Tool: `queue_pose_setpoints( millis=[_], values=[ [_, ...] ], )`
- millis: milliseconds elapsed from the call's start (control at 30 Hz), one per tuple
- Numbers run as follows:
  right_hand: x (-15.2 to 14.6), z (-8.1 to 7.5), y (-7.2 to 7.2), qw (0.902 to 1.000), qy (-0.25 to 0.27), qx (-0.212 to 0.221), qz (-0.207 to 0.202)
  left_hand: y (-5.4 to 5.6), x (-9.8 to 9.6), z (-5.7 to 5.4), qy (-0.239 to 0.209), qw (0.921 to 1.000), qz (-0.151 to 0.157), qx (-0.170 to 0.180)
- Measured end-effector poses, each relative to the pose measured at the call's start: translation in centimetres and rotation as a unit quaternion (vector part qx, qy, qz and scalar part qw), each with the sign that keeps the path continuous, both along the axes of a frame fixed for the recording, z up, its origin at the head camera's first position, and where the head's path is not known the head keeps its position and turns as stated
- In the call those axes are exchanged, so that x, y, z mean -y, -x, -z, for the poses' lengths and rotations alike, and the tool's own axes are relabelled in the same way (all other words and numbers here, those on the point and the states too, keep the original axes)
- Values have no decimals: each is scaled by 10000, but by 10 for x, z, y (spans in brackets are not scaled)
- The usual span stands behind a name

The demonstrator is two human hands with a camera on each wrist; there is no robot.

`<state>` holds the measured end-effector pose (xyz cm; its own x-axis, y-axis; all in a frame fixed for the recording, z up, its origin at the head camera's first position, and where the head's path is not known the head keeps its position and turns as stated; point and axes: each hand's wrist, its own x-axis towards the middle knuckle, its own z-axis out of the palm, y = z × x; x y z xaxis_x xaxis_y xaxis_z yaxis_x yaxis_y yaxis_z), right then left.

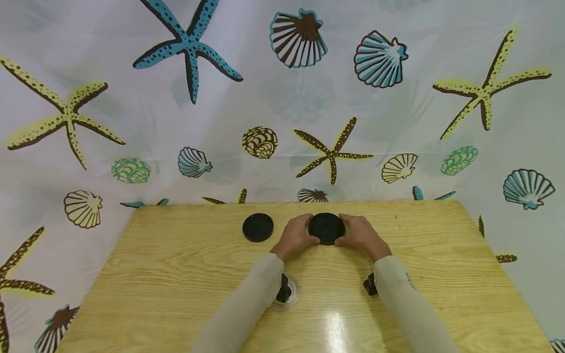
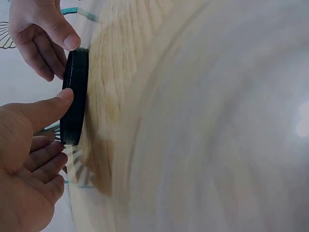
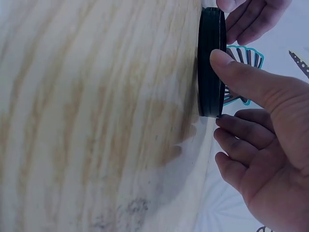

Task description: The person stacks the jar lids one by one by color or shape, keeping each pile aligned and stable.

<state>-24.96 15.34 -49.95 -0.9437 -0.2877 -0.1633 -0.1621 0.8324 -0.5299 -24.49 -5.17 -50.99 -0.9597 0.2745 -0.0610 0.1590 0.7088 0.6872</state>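
A black round shallow disc with a rim (image 1: 326,228) is held between both hands near the table's far edge. My left hand (image 1: 296,236) grips its left side with thumb and fingers. From the right, my right hand (image 1: 361,235) grips the opposite side the same way. In the left wrist view the disc (image 2: 75,96) shows edge-on, close to the wood, with the thumb on its near rim. The right wrist view shows the disc's ridged side (image 3: 210,63) and the right thumb pressing it. Whether it touches the table is hard to tell.
A second black disc (image 1: 258,227) lies left of the left hand. Beneath the left wrist is a clear round thing (image 1: 295,294), partly hidden by the wrist camera. The wooden table (image 1: 176,274) ends at a patterned cloth (image 1: 265,108) behind and at the sides.
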Motion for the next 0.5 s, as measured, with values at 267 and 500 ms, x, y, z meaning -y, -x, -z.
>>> queue_pose_setpoints(
  millis=[267,500],
  values=[
    [-1,-6,-4,10000,63,10,50,-3,2,-4,-43,10000,-54,-52],
    [-2,-18,-11,9999,161,13,2,-11,4,-14,-195,9997,-170,24]
  ],
)
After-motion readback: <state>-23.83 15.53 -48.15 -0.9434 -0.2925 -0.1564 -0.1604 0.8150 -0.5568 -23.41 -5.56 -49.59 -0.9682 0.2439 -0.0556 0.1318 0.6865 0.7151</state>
